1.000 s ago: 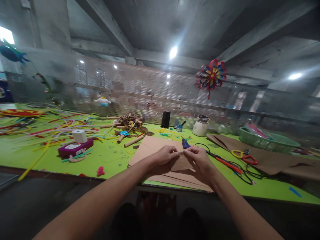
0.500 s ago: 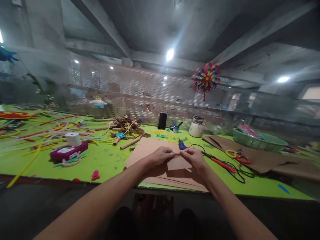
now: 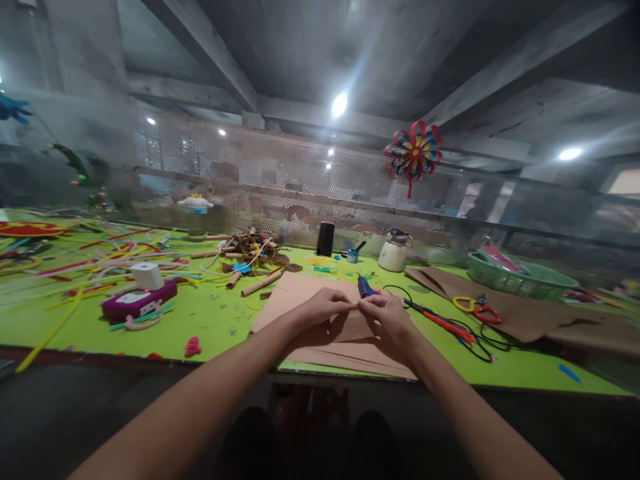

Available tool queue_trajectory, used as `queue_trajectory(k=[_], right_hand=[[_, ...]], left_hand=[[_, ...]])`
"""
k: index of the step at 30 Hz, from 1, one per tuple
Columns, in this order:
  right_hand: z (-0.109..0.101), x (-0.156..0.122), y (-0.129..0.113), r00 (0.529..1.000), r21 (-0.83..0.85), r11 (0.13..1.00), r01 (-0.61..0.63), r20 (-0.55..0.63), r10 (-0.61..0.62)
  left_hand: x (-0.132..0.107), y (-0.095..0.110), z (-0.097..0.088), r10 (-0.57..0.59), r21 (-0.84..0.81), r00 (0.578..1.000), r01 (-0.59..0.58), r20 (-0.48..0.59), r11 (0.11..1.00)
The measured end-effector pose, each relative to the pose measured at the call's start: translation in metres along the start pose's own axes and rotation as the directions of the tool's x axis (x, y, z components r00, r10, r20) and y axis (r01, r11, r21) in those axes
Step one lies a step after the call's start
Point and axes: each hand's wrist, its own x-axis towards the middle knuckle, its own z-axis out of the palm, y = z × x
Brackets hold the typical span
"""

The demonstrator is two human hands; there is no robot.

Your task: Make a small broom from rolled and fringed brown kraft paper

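Observation:
My left hand point(image 3: 323, 310) and my right hand point(image 3: 389, 319) meet over the near edge of a green table point(image 3: 215, 320). Both pinch the top edge of a small piece of brown paper point(image 3: 353, 325), fingertips nearly touching. The piece is held just above a stack of larger brown paper sheets point(image 3: 295, 293) lying flat on the table. A blue glue gun point(image 3: 366, 287) with a black cord lies just beyond my right hand.
Red and yellow scissors point(image 3: 475, 310) and more brown paper point(image 3: 530, 317) lie to the right, by a green basket point(image 3: 520, 279). A purple box with a white tape roll point(image 3: 141, 293), coloured strips, paper rolls point(image 3: 255, 257), a phone point(image 3: 325, 238) and a white pot point(image 3: 393, 252) stand further back.
My hands have closed together on the small brown piece, its top edge now pinched between them; the camera view shifted slightly.

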Motion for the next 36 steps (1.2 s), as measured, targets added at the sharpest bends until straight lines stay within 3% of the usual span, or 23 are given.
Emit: queue_trajectory(k=[6, 10, 14, 25, 30, 36], right_hand=[[0.004, -0.002, -0.002, 1.0, -0.026, 1.0, -0.004, 0.015, 0.004], [0.007, -0.004, -0.009, 0.999, -0.057, 0.998, -0.001, 0.038, 0.003], [0.01, -0.001, -0.007, 0.999, -0.08, 0.996, 0.049, -0.013, -0.05], [0.0, -0.003, -0.007, 0.996, 0.184, 0.981, -0.067, -0.045, 0.077], [-0.007, 0.002, -0.009, 0.993, 0.235, 0.972, 0.0, -0.119, 0.029], [0.01, -0.001, -0.011, 0.998, 0.0, 0.999, 0.046, -0.044, -0.046]], left_hand=[[0.008, -0.013, 0.002, 0.035, 0.109, 0.999, -0.032, -0.027, 0.993], [0.007, -0.013, 0.003, 0.024, 0.076, 0.999, -0.021, -0.036, 0.997], [0.006, -0.01, 0.003, 0.036, 0.05, 0.999, -0.034, -0.038, 0.998], [0.001, -0.004, 0.001, 0.019, 0.007, 0.999, -0.019, -0.048, 1.0], [0.002, -0.009, 0.0, -0.031, -0.035, 0.996, 0.028, -0.084, 0.999], [0.004, -0.009, 0.003, -0.021, -0.061, 0.994, 0.015, -0.106, 0.998]])
